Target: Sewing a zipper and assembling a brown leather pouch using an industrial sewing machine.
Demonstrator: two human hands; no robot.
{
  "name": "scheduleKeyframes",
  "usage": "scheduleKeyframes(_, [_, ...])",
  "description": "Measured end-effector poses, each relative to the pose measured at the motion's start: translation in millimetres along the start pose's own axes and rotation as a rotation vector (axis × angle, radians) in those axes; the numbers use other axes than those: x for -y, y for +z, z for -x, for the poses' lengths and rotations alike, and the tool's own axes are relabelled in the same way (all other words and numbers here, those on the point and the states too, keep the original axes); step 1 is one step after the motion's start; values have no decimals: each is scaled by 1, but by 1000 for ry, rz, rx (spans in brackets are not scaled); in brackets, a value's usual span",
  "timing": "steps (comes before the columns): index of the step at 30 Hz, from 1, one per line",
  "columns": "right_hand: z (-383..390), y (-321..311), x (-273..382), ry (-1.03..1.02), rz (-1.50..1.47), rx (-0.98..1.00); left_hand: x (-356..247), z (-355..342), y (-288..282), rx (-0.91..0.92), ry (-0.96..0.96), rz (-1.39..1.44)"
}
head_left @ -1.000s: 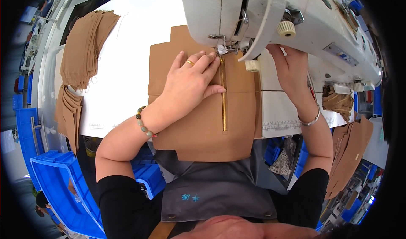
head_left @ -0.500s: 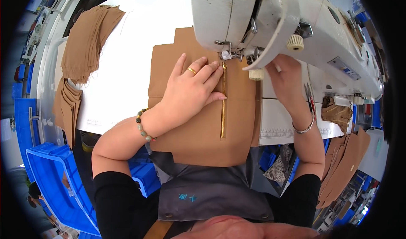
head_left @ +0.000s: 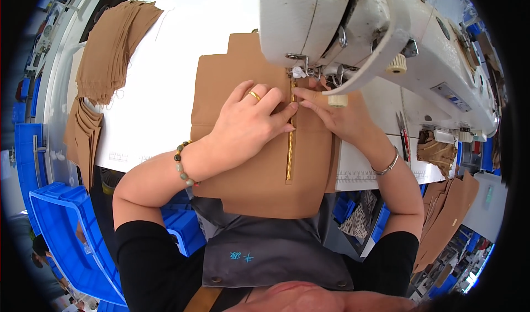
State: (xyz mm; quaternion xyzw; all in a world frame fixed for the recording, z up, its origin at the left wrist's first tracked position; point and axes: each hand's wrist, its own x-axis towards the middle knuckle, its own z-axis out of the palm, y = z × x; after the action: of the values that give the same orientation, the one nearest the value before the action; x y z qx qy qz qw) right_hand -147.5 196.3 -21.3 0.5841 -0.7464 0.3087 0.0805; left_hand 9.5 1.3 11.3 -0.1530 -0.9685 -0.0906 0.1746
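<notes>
A tan fabric panel (head_left: 259,185) with a gold zipper (head_left: 290,146) lies on the white sewing table (head_left: 165,91), its far end under the white sewing machine (head_left: 353,30). My left hand (head_left: 251,124) presses flat on the panel just left of the zipper, fingers spread, a gold ring on one finger and a bead bracelet on the wrist. On the zipper's right, my right hand (head_left: 337,116) holds the fabric down, fingertips close to the presser foot (head_left: 301,72), partly hidden by the machine arm.
Stacks of tan cut pieces (head_left: 110,47) lie at the table's left, with more (head_left: 83,135) hanging over its edge. Blue plastic bins (head_left: 61,229) stand at lower left. Scissors (head_left: 403,130) and tan pieces (head_left: 441,218) sit at the right.
Both hands and the panel have stayed in place at the presser foot. The view has shifted a little.
</notes>
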Motion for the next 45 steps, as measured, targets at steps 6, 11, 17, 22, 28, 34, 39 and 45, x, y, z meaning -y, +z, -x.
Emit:
scheduleKeyframes(6, [-5, 0, -1, 2, -63, -11, 0, 0, -1, 3, 9, 3])
scheduleKeyframes(11, [3, 0, 17, 15, 108, 59, -3, 0, -1, -6, -27, 49])
scheduleKeyframes(17, [3, -12, 32, -99, 227, 79, -4, 2, -3, 54, -151, 116])
scheduleKeyframes(22, [-1, -14, 33, -96, 248, 105, -2, 2, -4, 81, -83, 44])
scheduleKeyframes(28, [-1, -9, 30, -98, 271, 83, 1, 0, -3, 96, -61, -33])
scheduleKeyframes(34, [-2, -12, 26, 5, 241, 135, 9, -5, 4, 70, -71, -44])
scheduleKeyframes(39, [-5, -11, 25, -50, 233, 81, 10, -5, 3, 61, -63, -65])
scheduleKeyframes(45, [-3, -5, 21, -89, 242, 38, 11, -7, 1, 64, -79, -34])
